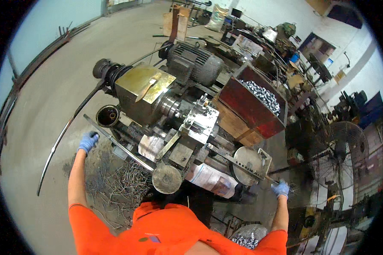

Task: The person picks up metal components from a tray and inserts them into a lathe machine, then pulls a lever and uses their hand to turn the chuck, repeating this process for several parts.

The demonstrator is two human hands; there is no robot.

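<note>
A greasy metal-turning machine (170,110) stands before me, with a bright metal tool block (200,123) in its middle. My left hand (88,141), in a blue glove, hangs left of the machine near a long steel bar (119,144). Its fingers are curled; whatever may be in them is too small to make out. On the right, my gloved right hand (280,189) is closed around the end of a lever (253,169) with a row of holes. A round metal disc (167,178) sits at the machine's near side, and a larger disc (246,161) lies behind the lever.
A red bin (251,104) of small shiny metal parts stands on wood behind the machine. Metal shavings (125,180) litter the floor near me. A brush (147,89) lies on the yellowish housing. A black lever (72,123) sticks out left; a fan (342,153) stands right.
</note>
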